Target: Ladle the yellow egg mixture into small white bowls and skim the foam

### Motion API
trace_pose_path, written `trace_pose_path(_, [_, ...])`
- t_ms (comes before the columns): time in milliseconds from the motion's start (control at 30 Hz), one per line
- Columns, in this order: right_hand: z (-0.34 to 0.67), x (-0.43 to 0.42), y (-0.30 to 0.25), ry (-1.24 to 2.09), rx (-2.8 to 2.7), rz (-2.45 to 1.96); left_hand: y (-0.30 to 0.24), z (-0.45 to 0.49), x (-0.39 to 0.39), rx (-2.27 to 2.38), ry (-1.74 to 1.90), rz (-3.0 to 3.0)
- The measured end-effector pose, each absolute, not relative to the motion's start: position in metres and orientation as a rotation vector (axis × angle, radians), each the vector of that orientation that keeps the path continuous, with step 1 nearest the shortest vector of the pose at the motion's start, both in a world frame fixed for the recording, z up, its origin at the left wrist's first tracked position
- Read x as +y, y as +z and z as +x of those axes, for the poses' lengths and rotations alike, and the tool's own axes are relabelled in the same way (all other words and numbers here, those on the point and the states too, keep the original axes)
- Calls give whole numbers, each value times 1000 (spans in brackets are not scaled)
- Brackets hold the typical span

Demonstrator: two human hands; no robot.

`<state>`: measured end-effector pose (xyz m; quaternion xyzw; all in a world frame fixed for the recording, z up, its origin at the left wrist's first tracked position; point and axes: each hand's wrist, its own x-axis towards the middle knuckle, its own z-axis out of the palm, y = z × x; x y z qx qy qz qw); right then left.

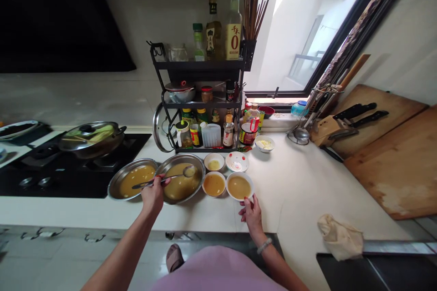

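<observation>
My left hand (153, 193) grips the handle of a metal spoon (177, 176). The spoon's bowl end is over a large steel basin (204, 177) of yellow-brown liquid. Left of it stands a second steel basin (112, 186) with similar liquid and pale bits. At the near rim of a white bowl (251, 185) filled with tan liquid, my right hand (251, 213) has thumb and fingers closed on the edge. Beside that bowl sits another white bowl (204, 189) of orange-brown liquid. Behind are a small bowl (206, 158) with a little yellow liquid and a strawberry-patterned bowl (232, 159).
A black rack (201, 64) of bottles and jars stands behind the bowls. The stove (78, 177) carries a lidded pan (89, 138) at left. To the right are a bowl of pale pieces (264, 143), a knife block (324, 132), cutting boards (399, 173) and a cloth (341, 238).
</observation>
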<state>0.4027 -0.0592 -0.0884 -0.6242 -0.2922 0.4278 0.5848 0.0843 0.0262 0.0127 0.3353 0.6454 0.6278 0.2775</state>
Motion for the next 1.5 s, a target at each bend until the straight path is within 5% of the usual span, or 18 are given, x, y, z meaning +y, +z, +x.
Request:
trace_pose_path(433, [404,-58,-94,996,-693,-1448,38,147,65,1532,1643,864])
trace_pose_path(900, [404,-57,-98,989,-692,-1460,29,169,60,1306,1373,1989])
trace_pose_path(1167, [404,-57,-97,986,-683,-1455,45,114,43,1713,1512,1453])
trace_pose_path(1500, [404,-57,-97,972,-713,-1457,1,70,17,1878,1305,1643])
